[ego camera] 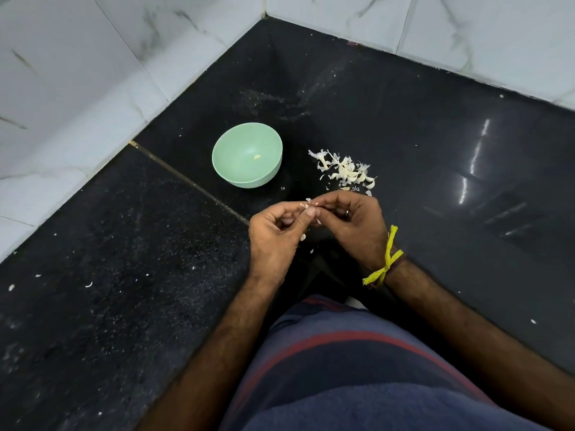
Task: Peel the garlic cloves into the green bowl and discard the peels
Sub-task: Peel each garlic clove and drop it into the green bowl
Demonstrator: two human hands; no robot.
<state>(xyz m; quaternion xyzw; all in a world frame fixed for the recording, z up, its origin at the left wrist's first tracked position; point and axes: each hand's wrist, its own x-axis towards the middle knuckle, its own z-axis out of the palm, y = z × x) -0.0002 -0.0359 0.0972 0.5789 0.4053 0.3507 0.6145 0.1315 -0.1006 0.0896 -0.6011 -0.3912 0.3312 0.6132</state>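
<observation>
A green bowl (246,155) stands on the black counter, with one small pale garlic clove (257,157) at its bottom. To its right lies a heap of garlic cloves and white peels (343,171). Nearer to me, my left hand (275,236) and my right hand (353,227) meet above the counter. Both pinch a small garlic clove (309,207) between their fingertips; a bit of white skin sticks out from it. Most of the clove is hidden by my fingers.
The black counter (124,275) sits in a corner of white marble-tiled walls (62,88). Small peel flakes (88,285) are scattered on it. A yellow thread is tied round my right wrist (387,262). My striped blue shirt fills the bottom of the view.
</observation>
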